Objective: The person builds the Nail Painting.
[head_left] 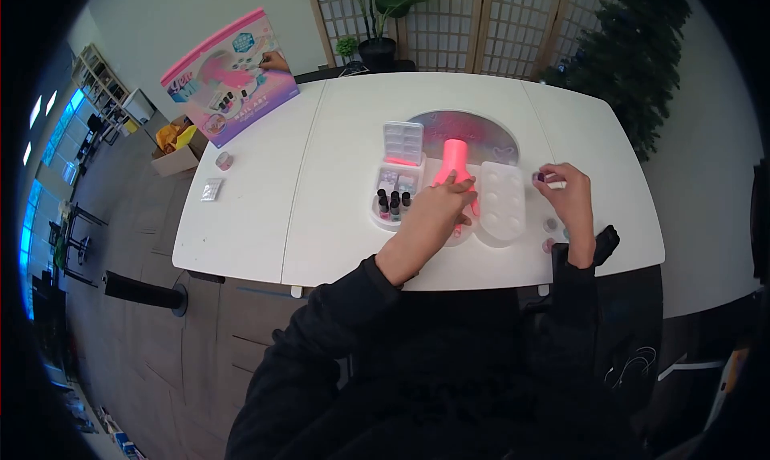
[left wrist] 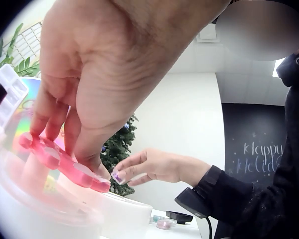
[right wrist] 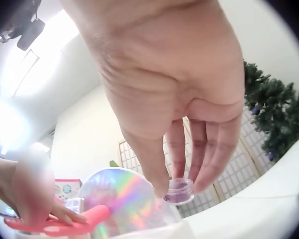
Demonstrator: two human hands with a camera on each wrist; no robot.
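Observation:
My left hand [head_left: 433, 215] rests on the bright pink hand-shaped piece [head_left: 455, 150] of a white nail art set, its fingers spread across it. In the left wrist view the fingertips and thumb touch the pink piece's row of rounded ends [left wrist: 65, 167]. Held off to the right over the table, my right hand [head_left: 571, 194] pinches a small clear round jar [right wrist: 179, 192] with purple contents between thumb and fingers. Several dark-capped nail polish bottles [head_left: 394, 205] stand left of my left hand. Just right of the pink piece lies a white tray [head_left: 503, 199] with round hollows.
Behind the set stands a shiny half-round panel [head_left: 481, 135], with a raised compartment lid [head_left: 403, 141] beside it. More small jars [head_left: 549, 224] sit near my right wrist. Toward the left are a printed box [head_left: 233, 83], a tape-like roll [head_left: 224, 161] and a small packet [head_left: 212, 190].

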